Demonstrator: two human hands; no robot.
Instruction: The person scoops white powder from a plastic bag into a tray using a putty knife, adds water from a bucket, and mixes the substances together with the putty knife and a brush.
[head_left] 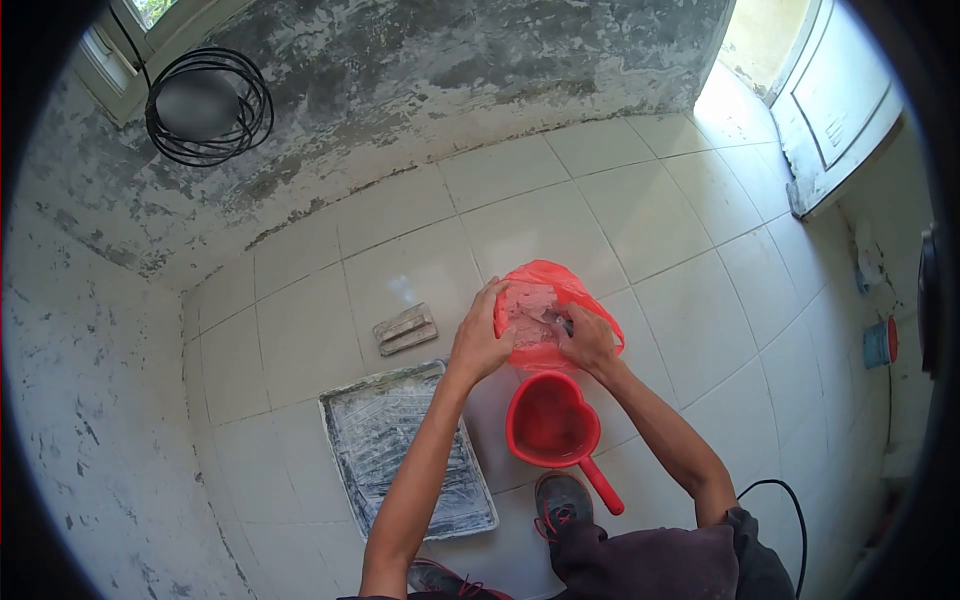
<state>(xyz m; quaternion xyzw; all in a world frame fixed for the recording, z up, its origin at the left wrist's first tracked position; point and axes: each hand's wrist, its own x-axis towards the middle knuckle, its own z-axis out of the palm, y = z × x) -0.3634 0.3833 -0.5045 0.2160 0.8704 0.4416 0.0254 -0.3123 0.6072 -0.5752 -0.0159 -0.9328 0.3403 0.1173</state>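
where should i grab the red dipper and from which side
Probably best by the handle of the red dipper, coming from the right side: it juts straight from the heart-shaped bowl toward the lower right, beside the right shoe, a slim length to close on.

Glossy plastic dipper; thin plastic bag; rough wall.
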